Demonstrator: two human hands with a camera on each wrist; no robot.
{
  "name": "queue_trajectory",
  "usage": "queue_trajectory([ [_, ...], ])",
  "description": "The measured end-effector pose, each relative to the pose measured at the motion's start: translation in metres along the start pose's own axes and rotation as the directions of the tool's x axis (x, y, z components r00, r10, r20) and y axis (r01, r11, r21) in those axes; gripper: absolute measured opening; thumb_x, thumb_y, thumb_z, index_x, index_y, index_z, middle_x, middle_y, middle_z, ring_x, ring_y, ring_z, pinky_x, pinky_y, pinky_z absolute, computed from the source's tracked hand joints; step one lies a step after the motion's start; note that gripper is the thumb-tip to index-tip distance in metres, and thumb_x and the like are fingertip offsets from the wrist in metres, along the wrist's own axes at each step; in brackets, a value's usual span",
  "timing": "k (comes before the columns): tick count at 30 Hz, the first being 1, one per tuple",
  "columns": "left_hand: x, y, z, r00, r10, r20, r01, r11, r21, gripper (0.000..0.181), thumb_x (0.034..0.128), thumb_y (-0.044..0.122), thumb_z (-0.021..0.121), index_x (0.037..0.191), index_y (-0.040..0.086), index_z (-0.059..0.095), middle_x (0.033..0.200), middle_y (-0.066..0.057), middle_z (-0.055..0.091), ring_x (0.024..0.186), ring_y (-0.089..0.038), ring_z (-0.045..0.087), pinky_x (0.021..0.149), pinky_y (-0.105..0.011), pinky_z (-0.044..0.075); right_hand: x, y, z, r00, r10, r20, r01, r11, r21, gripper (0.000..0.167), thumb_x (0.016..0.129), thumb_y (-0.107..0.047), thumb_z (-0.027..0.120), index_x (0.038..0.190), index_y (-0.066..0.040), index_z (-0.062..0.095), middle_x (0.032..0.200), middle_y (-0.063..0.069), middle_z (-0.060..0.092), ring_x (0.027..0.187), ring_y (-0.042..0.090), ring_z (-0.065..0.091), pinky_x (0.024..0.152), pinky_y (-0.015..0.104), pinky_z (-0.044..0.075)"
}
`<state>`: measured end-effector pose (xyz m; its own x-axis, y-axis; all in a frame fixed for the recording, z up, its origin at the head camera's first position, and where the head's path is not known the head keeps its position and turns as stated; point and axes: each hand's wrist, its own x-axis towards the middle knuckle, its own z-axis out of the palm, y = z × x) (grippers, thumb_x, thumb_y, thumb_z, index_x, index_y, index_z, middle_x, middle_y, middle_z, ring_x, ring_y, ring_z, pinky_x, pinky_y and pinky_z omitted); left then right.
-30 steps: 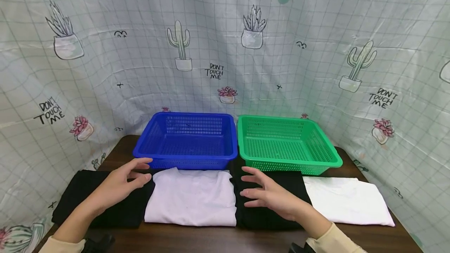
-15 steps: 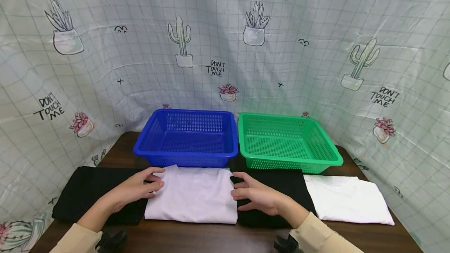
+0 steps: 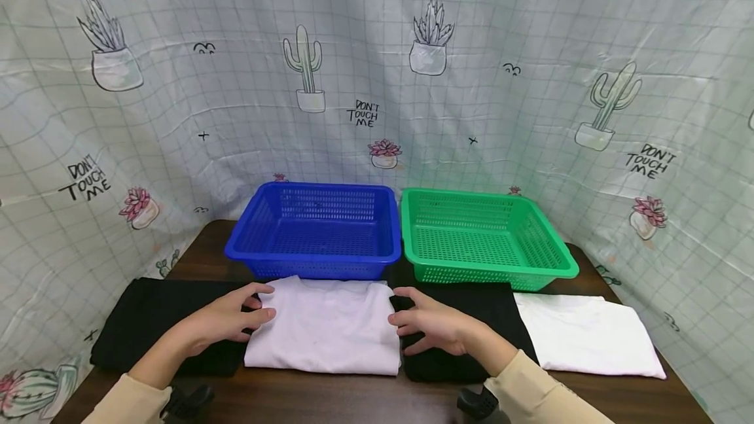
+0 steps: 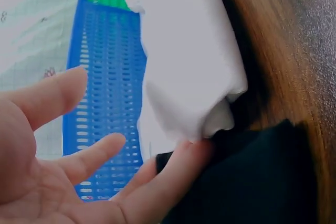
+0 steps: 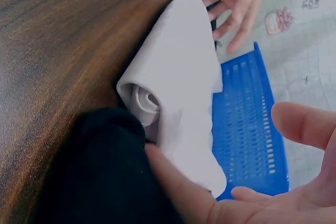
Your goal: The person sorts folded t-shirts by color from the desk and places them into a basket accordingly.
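Note:
A folded white garment [image 3: 330,329], seemingly a shirt, lies on the table between both hands. My left hand [image 3: 226,316] is at its left edge, fingers spread and loosely bent, over a folded black garment [image 3: 156,319]. In the left wrist view, one fingertip [image 4: 197,150] is at the white fabric's lower edge. At the opposite edge is my right hand [image 3: 438,327], thumb apart from the fingers, over another folded black garment [image 3: 491,309]. The right wrist view shows a finger [image 5: 176,177] alongside the rolled layers of the white fabric [image 5: 176,61]. Neither hand grips the cloth.
Behind the garments stand a blue plastic basket [image 3: 312,259] and a green one [image 3: 491,271], side by side and both empty inside. A second folded white garment [image 3: 589,339] lies at the far right. A printed curtain [image 3: 377,38] hangs around the dark wooden table [image 3: 330,401].
Both hands have come inward and down to the two side edges of the middle white garment. Over the last half second they have barely moved. The garments and baskets stay in place.

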<state>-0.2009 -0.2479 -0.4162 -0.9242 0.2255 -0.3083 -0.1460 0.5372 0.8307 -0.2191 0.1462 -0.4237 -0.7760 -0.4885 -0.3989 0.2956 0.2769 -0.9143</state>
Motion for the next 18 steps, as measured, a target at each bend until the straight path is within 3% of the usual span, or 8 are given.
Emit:
queue_trajectory([
  [5,-0.001,-0.003,0.002,0.999,0.003,0.037,0.000,0.996,-0.086,0.070,0.1053,0.028,0.070,0.158,-0.003,0.035,0.147,-0.035,0.033,0.124,-0.040,0.058,0.097,-0.055,0.058,0.008,0.007,0.002,1.000,-0.005,0.017,0.004,0.997,0.077,0.080,0.101,-0.017,0.068,0.166,-0.004,0.023,0.154,0.031,0.040,0.139,0.047,0.048,0.098,0.063,0.056],
  [9,-0.001,-0.006,0.004,0.997,0.008,0.076,0.002,0.992,-0.122,0.071,0.1058,0.027,0.069,0.159,-0.003,0.033,0.147,-0.034,0.038,0.133,-0.042,0.051,0.106,-0.059,0.052,0.016,0.014,0.007,1.000,-0.018,0.023,0.015,0.990,0.141,0.080,0.100,-0.016,0.067,0.165,-0.003,0.023,0.154,0.031,0.039,0.140,0.044,0.048,0.101,0.063,0.054],
  [18,0.012,-0.005,0.007,0.988,0.029,0.149,0.003,0.978,-0.208,0.075,0.1051,0.026,0.069,0.161,-0.001,0.028,0.144,-0.026,0.050,0.137,-0.036,0.050,0.120,-0.064,0.035,0.027,0.019,0.011,1.000,-0.023,-0.016,0.026,0.963,0.269,0.081,0.100,-0.011,0.065,0.167,-0.008,0.020,0.152,0.027,0.046,0.136,0.036,0.053,0.108,0.059,0.049],
])
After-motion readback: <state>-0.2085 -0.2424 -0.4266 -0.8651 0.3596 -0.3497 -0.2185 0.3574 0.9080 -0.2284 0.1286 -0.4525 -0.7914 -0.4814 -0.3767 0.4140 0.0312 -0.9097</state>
